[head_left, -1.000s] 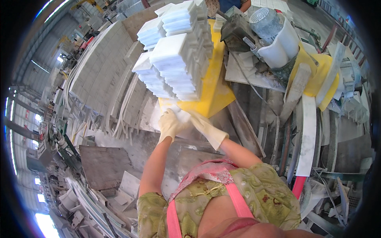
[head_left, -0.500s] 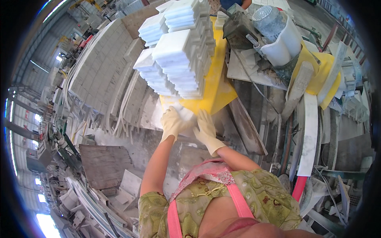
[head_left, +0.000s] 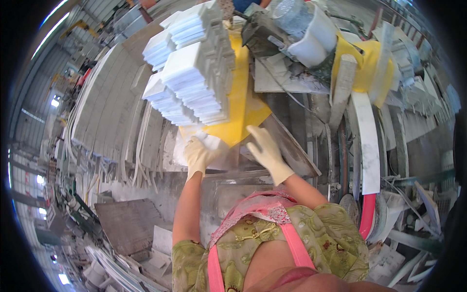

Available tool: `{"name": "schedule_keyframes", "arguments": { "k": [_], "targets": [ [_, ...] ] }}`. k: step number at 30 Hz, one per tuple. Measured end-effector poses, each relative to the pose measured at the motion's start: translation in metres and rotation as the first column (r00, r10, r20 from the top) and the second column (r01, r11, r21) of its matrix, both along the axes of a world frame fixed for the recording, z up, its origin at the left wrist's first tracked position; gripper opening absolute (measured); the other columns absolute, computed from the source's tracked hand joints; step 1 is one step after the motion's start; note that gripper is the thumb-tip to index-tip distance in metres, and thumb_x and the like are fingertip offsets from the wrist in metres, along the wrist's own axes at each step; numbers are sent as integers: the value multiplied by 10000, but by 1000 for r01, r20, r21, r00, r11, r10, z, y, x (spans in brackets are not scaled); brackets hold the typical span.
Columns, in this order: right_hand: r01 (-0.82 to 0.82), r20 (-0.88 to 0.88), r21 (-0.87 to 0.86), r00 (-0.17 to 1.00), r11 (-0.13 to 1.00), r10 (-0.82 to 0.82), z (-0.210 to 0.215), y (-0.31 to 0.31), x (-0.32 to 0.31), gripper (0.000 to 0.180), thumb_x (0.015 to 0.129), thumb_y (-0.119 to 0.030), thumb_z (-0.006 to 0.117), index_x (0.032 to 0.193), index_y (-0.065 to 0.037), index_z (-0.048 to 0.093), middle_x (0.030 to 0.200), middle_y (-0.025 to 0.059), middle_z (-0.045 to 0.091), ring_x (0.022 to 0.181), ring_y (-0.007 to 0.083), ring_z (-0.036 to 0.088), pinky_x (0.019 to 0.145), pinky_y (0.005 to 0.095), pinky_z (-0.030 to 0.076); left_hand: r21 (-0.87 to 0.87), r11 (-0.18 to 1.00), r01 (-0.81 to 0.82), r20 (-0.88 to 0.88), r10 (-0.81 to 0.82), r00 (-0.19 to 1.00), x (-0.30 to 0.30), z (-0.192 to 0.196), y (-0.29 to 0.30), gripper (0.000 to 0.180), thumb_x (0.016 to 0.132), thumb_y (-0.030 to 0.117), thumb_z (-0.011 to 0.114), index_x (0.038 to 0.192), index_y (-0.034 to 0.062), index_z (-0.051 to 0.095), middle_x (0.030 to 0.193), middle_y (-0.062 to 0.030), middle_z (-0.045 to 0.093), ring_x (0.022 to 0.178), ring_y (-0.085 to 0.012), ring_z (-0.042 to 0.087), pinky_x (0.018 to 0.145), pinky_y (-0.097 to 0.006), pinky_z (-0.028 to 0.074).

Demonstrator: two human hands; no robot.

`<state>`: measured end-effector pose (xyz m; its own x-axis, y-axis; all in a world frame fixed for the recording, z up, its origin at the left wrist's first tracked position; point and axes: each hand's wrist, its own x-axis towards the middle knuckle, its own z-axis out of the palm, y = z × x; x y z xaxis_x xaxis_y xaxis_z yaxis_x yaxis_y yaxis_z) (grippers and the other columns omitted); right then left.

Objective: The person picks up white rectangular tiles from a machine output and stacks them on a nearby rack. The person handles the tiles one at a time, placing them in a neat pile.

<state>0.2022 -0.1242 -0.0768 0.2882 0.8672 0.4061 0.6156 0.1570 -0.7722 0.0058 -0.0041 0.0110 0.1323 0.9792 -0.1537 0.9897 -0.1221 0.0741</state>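
Note:
My left hand (head_left: 198,155), in a pale rubber glove, is closed on a small white piece (head_left: 210,140) at the near edge of a yellow sheet (head_left: 243,107). Blur hides whether that piece is stone or cloth. Gloved the same way, my right hand (head_left: 267,153) hovers by the sheet's near right corner, fingers spread and nothing in them. Just beyond my left hand rise tall stacks of white stone tiles (head_left: 187,70), standing on the yellow sheet. Pale dust coats the board (head_left: 177,151) under my left hand.
Long rows of stacked grey-white slabs (head_left: 97,102) stand to the left. At the right are a dusty motor (head_left: 292,19), a white curved guard (head_left: 314,41) and a yellow cover (head_left: 365,65). A brown board (head_left: 129,226) lies lower left. Another person's blue clothing (head_left: 245,5) shows at the top.
My right hand has lifted away to the right, off the white piece and the sheet's edge. My left hand keeps the white piece. The whole view has shifted slightly.

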Motion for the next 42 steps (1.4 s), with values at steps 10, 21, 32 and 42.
{"name": "schedule_keyframes", "arguments": {
  "k": [10,21,32,42],
  "targets": [
    [844,174,-84,536,529,-826,-35,-277,207,430,914,-109,624,1340,-46,617,1347,169,616,1244,337,572,1081,426,420,13,1000,-4,-35,5,999,0,1,-3,989,548,564,906,1237,-44,541,1155,-218,686,1039,-360,691,882,-389,559],
    [616,415,-495,787,612,-456,-38,-404,196,971,736,-304,764,1576,-98,322,1626,211,291,1504,454,204,1223,551,137,6,1000,30,-42,-29,999,-5,-6,5,954,549,550,905,1225,-29,561,1133,-225,702,1037,-371,695,882,-414,558],
    [721,610,-422,674,549,-417,-41,-374,178,996,737,-335,761,1581,-81,299,1621,213,290,1494,419,242,1219,564,124,38,999,33,-43,-32,999,-4,-5,2,904,565,534,902,1199,-25,581,1145,-224,704,1032,-367,700,872,-414,561],
    [752,506,-433,659,497,-557,-28,-417,170,1072,681,-193,827,1591,-119,266,1641,231,223,1495,457,219,1234,522,171,14,1000,23,-33,-22,999,-3,-3,1,928,572,537,898,1224,-39,575,1125,-223,712,1040,-366,700,881,-420,559]
  ]
}}
